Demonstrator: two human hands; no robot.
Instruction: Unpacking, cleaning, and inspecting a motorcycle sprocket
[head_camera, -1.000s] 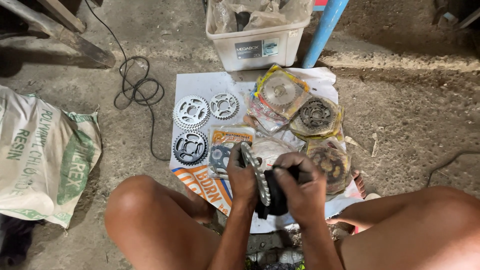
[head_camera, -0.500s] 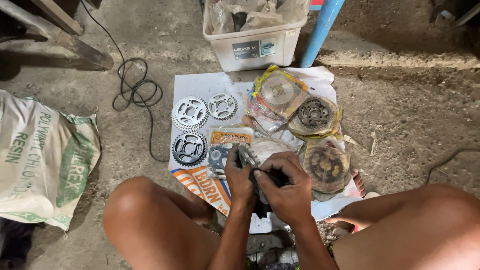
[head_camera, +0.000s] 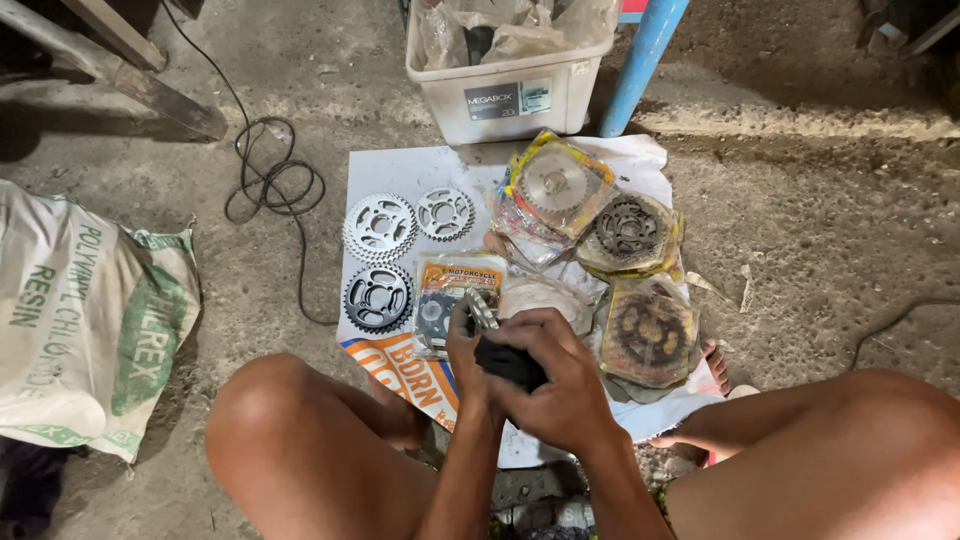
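I sit on the ground with both knees spread. My left hand grips a small silver sprocket by its lower edge. My right hand presses a black cloth against that sprocket, covering most of it. Just beyond my hands lies a white sheet with two bare silver sprockets, a black sprocket and a packaged sprocket with an orange card. Several sprockets in clear plastic bags lie on the sheet's right half.
A white plastic box of bagged parts stands behind the sheet, beside a blue pole. A black cable coils at the left. A printed white sack lies far left. Wooden beams cross the top left.
My hands have closed together and drawn lower and nearer to me. The right hand now covers the cloth and most of the silver sprocket, which stood more exposed before.
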